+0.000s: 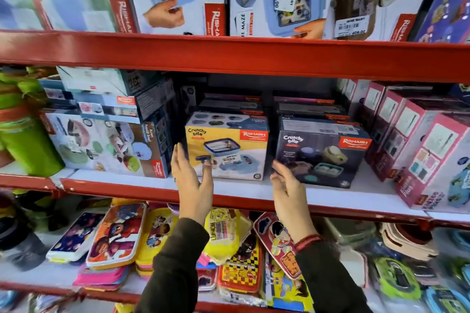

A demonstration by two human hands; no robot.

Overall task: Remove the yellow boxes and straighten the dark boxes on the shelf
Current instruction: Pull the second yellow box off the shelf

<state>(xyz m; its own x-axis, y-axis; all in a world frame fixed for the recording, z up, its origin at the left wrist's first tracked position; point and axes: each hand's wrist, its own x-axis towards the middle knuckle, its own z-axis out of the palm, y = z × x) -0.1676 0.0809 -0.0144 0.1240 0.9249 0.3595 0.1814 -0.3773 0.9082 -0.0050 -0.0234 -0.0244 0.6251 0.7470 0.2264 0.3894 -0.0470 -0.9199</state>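
Head view: yellow box [226, 146] sits at the front of the middle shelf [244, 185], long side facing out, square to the shelf edge. Left hand [190, 180] is raised at its left front corner, palm turned inward toward the box, fingers spread and extended up; fingertips overlap the box's left edge in the picture, but I can't tell if they actually touch. It holds nothing. Right hand [290, 188] is up in the gap between the yellow box and the dark box [321, 157], palm facing left, fingers loosely open, also holding nothing. So the yellow box lies straight ahead and between the two hands, slightly above them; the hands bracket its short ends. That is the relation the grab depends on, I'd say: close both palms inward along the long axis, then pull toward the body. Left hand looks nearer to contact; the right hand is just beside the box's lower right corner, apparently not on it. Dark box stands just right of the yellow one, turned a bit off square, its right end angled back. More dark boxes [307, 107] are stacked behind both. Pink boxes [417, 145] stand close on the right, so room to shift the dark box that way looks tight. Only this one view.
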